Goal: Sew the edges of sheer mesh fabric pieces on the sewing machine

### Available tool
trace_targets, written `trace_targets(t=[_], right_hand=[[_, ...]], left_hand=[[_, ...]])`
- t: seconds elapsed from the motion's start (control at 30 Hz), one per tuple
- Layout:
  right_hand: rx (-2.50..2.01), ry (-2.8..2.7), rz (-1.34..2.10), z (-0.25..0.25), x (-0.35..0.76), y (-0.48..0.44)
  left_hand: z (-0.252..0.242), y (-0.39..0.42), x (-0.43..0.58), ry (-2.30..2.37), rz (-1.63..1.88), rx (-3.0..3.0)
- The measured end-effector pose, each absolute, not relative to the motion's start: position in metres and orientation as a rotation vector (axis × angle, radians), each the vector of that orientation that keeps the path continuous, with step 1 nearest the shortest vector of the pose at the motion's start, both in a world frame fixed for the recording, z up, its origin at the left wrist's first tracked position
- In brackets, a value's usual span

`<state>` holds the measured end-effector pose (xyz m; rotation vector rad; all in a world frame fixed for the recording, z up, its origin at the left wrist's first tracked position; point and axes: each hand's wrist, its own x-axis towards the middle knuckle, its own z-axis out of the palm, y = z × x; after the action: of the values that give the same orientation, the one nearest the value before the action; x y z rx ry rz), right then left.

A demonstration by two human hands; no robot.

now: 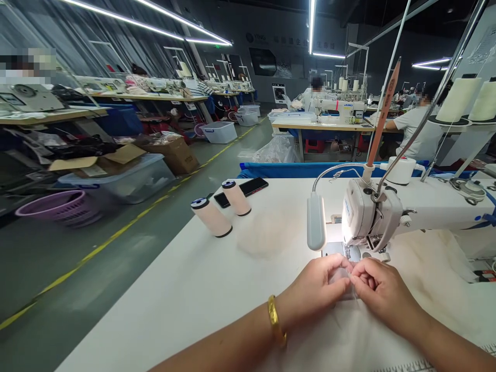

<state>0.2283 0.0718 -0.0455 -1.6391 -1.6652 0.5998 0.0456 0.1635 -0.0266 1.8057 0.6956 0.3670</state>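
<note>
In front of the presser foot of a white sewing machine [360,212], my left hand [321,284] and my right hand [382,289] meet with fingertips nearly touching. Both are closed in a pinch on thin, sheer pale fabric [341,320], which hangs toward me over the white table. What exactly lies between the fingertips is small and partly hidden. More sheer cream fabric [430,268] spreads to the right, under the machine arm. A lit lamp [316,222] shines on the needle area. A gold bangle [274,320] circles my left wrist.
Two pale thread cones [212,218] stand at the table's left edge beside a dark phone [253,185]. A round sheer piece [267,232] lies nearby. A ruler [422,366] shows at the lower right. Thread cones [459,98] stand behind the machine. Co-workers sit at other machines.
</note>
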Motion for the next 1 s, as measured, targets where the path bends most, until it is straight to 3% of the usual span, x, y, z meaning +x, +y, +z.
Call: trace_targets(t=[0.27,0.6,0.77,1.0], right_hand=[[-1.666,-1.663,0.584,-0.048,0.230,0.075],[-1.781,-1.788,0.129,-0.066,0.227,0.089],[-1.717,-1.818,0.100,-0.068,0.231,0.088],[-1.626,-2.047,0.054,-0.062,0.241,0.079]], left_hand=[[-0.029,0.163,0.048,0.755,0.392,1.941],[-0.047,0.157,0.056,0.947,0.678,2.580],[-0.054,0.157,0.052,0.616,0.938,2.909],[-0.055,0.158,0.046,0.494,0.842,2.850]])
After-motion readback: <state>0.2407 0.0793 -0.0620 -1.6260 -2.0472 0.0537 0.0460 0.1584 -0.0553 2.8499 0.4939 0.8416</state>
